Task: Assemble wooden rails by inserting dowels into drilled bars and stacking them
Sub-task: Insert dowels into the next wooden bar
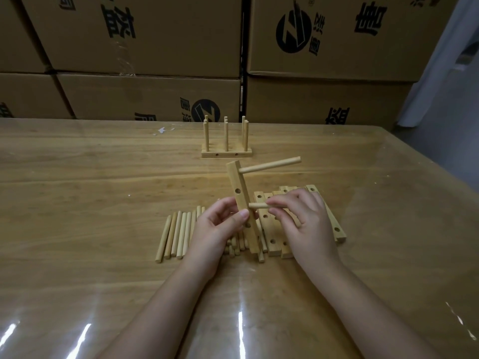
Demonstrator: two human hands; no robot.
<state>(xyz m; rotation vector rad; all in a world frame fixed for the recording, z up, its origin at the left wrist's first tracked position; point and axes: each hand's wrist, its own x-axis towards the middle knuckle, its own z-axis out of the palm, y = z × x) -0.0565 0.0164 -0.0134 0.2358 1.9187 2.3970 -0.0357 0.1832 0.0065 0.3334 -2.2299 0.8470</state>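
Observation:
My left hand grips a drilled wooden bar that stands nearly upright over the table. One dowel is set in its top hole and points right. My right hand pinches a second dowel, whose tip touches the bar's right side near a lower hole. Loose dowels lie in a row under and left of my left hand. Several drilled bars lie side by side beneath my right hand. Farther back stands a finished rail assembly with upright dowels.
The wooden table has a glossy clear cover. Stacked cardboard boxes form a wall along its far edge. A small white scrap lies at the back left.

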